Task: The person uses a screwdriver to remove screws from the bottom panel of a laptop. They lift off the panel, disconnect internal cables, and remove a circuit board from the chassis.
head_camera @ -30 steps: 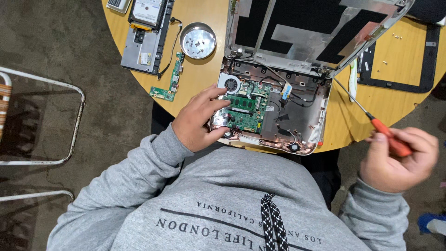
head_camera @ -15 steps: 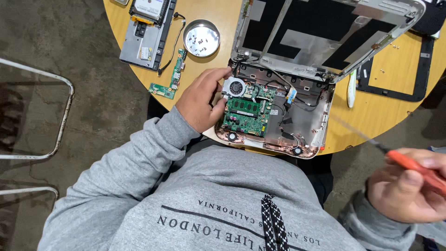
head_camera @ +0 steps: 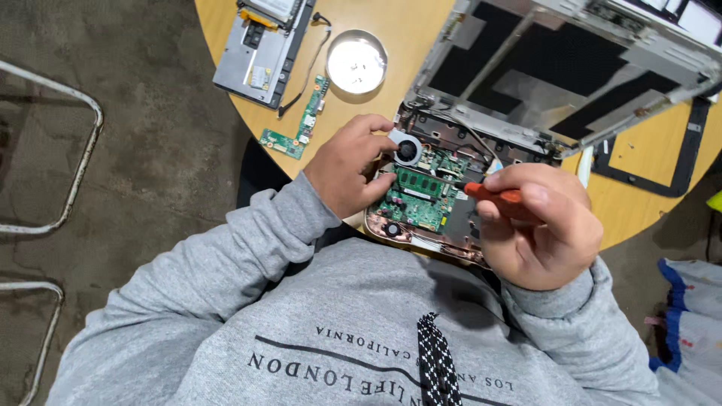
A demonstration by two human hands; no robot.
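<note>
An opened laptop base [head_camera: 421, 233] lies at the near edge of a round wooden table [head_camera: 406, 37], its green circuit board [head_camera: 417, 199] and round black fan [head_camera: 407, 148] exposed. The stripped screen lid [head_camera: 571, 68] stands tilted up behind it. My left hand [head_camera: 347, 163] rests on the base's left side, fingers beside the fan. My right hand [head_camera: 538, 225] grips an orange-handled screwdriver [head_camera: 492, 194], whose shaft points left across the green board.
A round metal dish [head_camera: 356, 62] sits behind my left hand. A narrow green circuit strip [head_camera: 297, 128] and a grey removed panel [head_camera: 259, 45] lie at the table's left. A black bezel frame [head_camera: 673, 169] lies at the right. Metal chair tubing [head_camera: 75, 173] stands on the floor to the left.
My right hand has come in from the lower right with the screwdriver, bringing its tip over the green board. My left hand stays on the base near the fan.
</note>
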